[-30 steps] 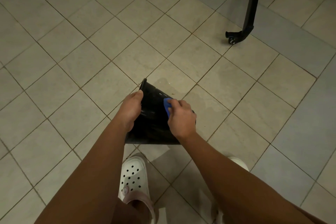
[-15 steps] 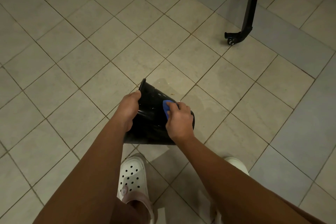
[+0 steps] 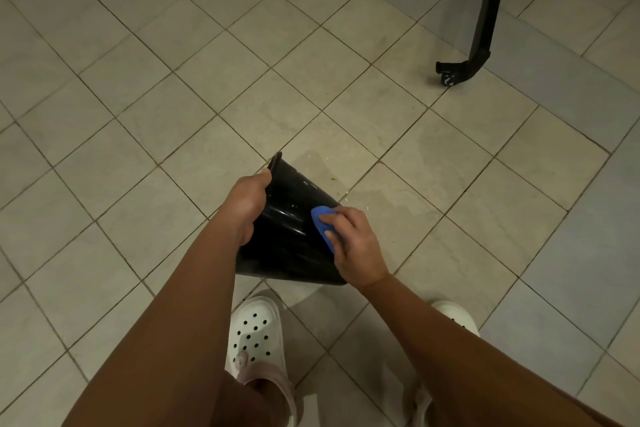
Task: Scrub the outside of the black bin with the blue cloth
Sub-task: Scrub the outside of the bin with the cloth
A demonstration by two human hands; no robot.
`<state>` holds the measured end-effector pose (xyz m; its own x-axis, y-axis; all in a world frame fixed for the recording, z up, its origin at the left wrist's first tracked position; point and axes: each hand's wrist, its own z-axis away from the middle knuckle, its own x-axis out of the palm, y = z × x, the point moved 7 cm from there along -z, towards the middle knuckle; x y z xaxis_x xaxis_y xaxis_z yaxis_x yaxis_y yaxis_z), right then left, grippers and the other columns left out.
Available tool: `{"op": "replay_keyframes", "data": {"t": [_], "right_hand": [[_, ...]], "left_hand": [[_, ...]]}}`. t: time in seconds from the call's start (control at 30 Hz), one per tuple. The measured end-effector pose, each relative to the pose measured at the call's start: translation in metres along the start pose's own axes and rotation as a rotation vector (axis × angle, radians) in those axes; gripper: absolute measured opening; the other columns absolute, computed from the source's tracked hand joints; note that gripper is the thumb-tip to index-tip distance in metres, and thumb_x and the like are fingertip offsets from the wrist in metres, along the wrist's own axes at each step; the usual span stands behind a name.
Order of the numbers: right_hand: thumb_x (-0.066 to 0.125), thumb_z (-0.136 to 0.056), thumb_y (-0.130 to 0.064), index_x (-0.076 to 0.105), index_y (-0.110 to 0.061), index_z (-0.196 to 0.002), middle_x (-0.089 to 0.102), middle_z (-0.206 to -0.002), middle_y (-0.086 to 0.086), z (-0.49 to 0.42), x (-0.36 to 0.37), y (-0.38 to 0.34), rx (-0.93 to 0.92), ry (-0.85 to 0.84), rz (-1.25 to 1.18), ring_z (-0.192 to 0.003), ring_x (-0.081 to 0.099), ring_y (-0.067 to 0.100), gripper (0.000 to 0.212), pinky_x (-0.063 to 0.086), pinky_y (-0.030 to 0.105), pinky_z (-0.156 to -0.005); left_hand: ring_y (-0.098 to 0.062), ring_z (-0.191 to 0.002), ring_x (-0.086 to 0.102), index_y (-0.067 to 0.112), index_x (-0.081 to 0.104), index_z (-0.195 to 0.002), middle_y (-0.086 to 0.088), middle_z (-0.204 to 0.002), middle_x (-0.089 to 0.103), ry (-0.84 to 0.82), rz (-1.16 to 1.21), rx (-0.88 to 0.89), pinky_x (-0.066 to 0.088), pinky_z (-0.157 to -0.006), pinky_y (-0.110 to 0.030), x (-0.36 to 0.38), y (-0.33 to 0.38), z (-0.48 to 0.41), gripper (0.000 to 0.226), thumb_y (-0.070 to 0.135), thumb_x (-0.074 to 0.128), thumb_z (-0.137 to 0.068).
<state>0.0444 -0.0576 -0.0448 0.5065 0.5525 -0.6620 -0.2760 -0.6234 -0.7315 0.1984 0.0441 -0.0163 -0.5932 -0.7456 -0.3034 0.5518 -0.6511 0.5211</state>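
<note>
I stand on a floor [image 3: 138, 114] of beige tiles with dark grout, the lines running slantwise from where I look. A band of grey tiles [image 3: 571, 253] lies along my right. Up there a black leg [image 3: 485, 10] comes down to a caster [image 3: 449, 78] near that band's edge. My left clog [image 3: 256, 333] and right clog [image 3: 457, 317] are white, with holes on top. A damp patch [image 3: 398, 191] and a few crumbs [image 3: 334, 179] lie ahead of them.

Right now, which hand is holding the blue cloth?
The right hand: it holds the blue cloth against the black bin's side. The left hand has no cloth; it grips the bin's rim.
</note>
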Motion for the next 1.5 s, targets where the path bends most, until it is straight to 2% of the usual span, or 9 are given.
{"op": "replay_keyframes", "data": {"t": [0.07,0.2,0.3,0.4,0.7,0.9,1.13,1.37,1.5], "right_hand": [[0.052,-0.089,-0.014,0.063,-0.008,-0.108,0.056,-0.111,0.014,-0.002,0.004,-0.015,-0.109,-0.022,-0.008,-0.103,0.051,0.024,0.023,0.046,0.04,-0.089],[0.051,-0.089,-0.014,0.061,-0.009,-0.112,0.057,-0.112,0.016,-0.021,0.011,-0.045,-0.223,-0.065,-0.043,-0.103,0.049,0.025,0.026,0.04,0.031,-0.093],[0.055,-0.089,-0.01,0.061,-0.01,-0.116,0.057,-0.111,0.012,-0.034,0.007,-0.031,-0.028,-0.029,-0.034,-0.101,0.05,0.023,0.028,0.041,0.026,-0.092],[0.057,-0.087,-0.007,0.063,-0.009,-0.113,0.058,-0.106,0.01,-0.029,0.003,-0.024,0.116,0.058,-0.049,-0.098,0.051,0.024,0.026,0.047,0.033,-0.087],[0.051,-0.085,-0.007,0.066,-0.007,-0.108,0.059,-0.11,0.016,-0.034,0.006,-0.057,-0.233,-0.005,-0.093,-0.1,0.048,0.023,0.028,0.043,0.035,-0.089],[0.055,-0.084,-0.008,0.061,-0.013,-0.118,0.056,-0.111,0.015,-0.043,0.007,-0.032,0.22,0.023,0.008,-0.104,0.049,0.032,0.034,0.046,0.052,-0.082],[0.064,-0.078,-0.005,0.055,-0.013,-0.124,0.052,-0.117,0.016,-0.041,0.013,-0.062,0.056,-0.066,0.113,-0.106,0.047,0.032,0.048,0.043,0.049,-0.087],[0.057,-0.083,-0.01,0.044,-0.017,-0.129,0.045,-0.122,0.016,-0.035,0.002,-0.024,0.412,-0.07,0.238,-0.111,0.039,0.033,0.048,0.037,0.048,-0.093],[0.064,-0.078,-0.012,0.047,-0.015,-0.13,0.047,-0.12,0.017,-0.029,0.016,-0.057,0.127,-0.107,0.203,-0.106,0.043,0.033,0.054,0.038,0.047,-0.088]], "left_hand": [[-0.03,-0.087,0.062,0.01,0.059,-0.114,-0.015,-0.094,0.065,-0.001,0.007,0.002,0.047,-0.069,-0.037,-0.001,-0.001,0.0,0.042,0.046,0.04,-0.102],[-0.034,-0.093,0.066,0.01,0.065,-0.115,-0.017,-0.099,0.069,-0.032,0.003,0.006,0.052,-0.092,-0.049,0.005,0.0,0.0,0.049,0.05,0.039,-0.1],[-0.034,-0.098,0.065,0.011,0.064,-0.117,-0.017,-0.105,0.069,-0.043,0.009,0.002,0.05,-0.095,-0.048,0.011,-0.002,0.001,0.048,0.049,0.039,-0.101],[-0.034,-0.102,0.063,0.014,0.061,-0.121,-0.017,-0.111,0.067,-0.049,-0.011,0.01,0.048,-0.098,-0.051,0.014,-0.002,0.001,0.048,0.051,0.039,-0.099],[-0.026,-0.076,0.065,0.012,0.068,-0.094,-0.013,-0.083,0.069,-0.098,0.003,0.047,0.049,-0.066,-0.034,0.019,-0.002,0.0,0.045,0.041,0.036,-0.104],[-0.032,-0.095,0.067,0.015,0.07,-0.106,-0.017,-0.1,0.07,-0.101,-0.003,0.12,0.053,-0.085,-0.044,0.023,0.001,0.004,0.044,0.042,0.036,-0.102],[-0.03,-0.095,0.068,0.012,0.067,-0.11,-0.015,-0.101,0.071,-0.065,0.01,0.162,0.055,-0.082,-0.042,0.017,0.003,0.005,0.042,0.038,0.035,-0.103],[-0.028,-0.09,0.065,0.012,0.065,-0.102,-0.014,-0.095,0.068,-0.011,-0.021,0.229,0.048,-0.066,-0.034,0.02,0.005,0.004,0.037,0.031,0.033,-0.104],[-0.032,-0.093,0.065,0.013,0.065,-0.101,-0.017,-0.1,0.068,0.02,-0.013,0.173,0.054,-0.075,-0.039,0.011,0.001,-0.002,0.037,0.031,0.032,-0.104]]}}
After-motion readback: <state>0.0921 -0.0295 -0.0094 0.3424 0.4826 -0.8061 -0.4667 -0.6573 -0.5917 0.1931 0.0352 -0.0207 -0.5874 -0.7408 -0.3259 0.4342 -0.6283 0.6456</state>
